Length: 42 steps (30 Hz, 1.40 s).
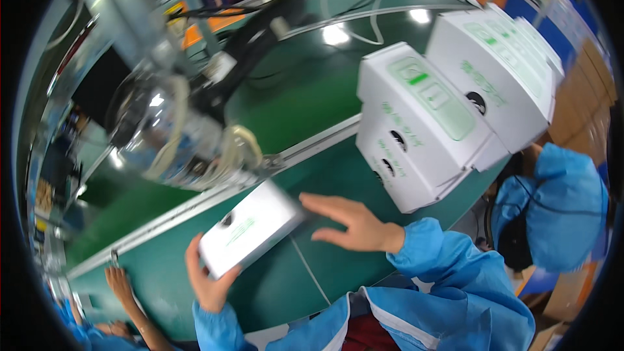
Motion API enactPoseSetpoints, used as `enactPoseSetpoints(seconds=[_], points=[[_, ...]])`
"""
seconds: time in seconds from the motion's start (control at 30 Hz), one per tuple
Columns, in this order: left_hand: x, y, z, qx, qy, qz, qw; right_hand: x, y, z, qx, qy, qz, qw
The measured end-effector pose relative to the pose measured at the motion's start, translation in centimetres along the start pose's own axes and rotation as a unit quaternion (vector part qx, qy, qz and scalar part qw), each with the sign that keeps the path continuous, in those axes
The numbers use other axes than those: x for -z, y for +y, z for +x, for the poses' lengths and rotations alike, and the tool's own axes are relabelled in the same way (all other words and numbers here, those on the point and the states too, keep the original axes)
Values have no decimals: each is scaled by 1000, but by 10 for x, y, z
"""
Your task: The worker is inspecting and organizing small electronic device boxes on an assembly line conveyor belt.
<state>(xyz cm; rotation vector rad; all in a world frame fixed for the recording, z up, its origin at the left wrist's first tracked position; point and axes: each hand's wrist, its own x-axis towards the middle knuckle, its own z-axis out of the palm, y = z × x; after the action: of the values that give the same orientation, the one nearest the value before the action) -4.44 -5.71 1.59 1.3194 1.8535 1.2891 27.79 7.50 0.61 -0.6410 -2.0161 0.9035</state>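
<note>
A white carton with green print and a dark oval hole hangs tilted over the green bench, slightly blurred. My left hand grips its lower left end, thumb on one side and fingers on the other. Just off the carton's right end is my right hand, its fingers stretched out and apart, holding nothing. To the right of that hand stand stacked white cartons with the same green print and dark holes. Blue sleeves cover both my forearms.
A metal rail divides the bench from a green conveyor belt. A clear plastic-wrapped fixture with cables hangs at the left. A co-worker's hand rests at the lower left; another person in blue is at the right, near brown cardboard.
</note>
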Motion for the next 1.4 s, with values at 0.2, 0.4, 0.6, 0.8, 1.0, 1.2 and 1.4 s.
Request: enactPoseSetpoints(seconds=[0.2,0.4,0.6,0.8,1.0,1.2,1.4], points=[[82,27,-57,-102,151,342,922,50,-44,-67,219,118,-233,940],[7,26,-43,-146,6,96,985,115,-74,-70,95,360,-422,827],[-157,122,17,-30,-492,-226,840,134,-72,-39,71,293,-511,805],[-222,212,47,108,-445,-364,811,119,-75,-26,145,274,-464,830],[-190,189,49,152,-429,-447,770,80,-103,-18,229,217,-404,858],[-87,107,29,-27,-255,-53,965,56,-93,-36,105,183,-224,952],[-40,56,14,-241,-79,168,952,-15,-15,-22,-183,44,165,968]])
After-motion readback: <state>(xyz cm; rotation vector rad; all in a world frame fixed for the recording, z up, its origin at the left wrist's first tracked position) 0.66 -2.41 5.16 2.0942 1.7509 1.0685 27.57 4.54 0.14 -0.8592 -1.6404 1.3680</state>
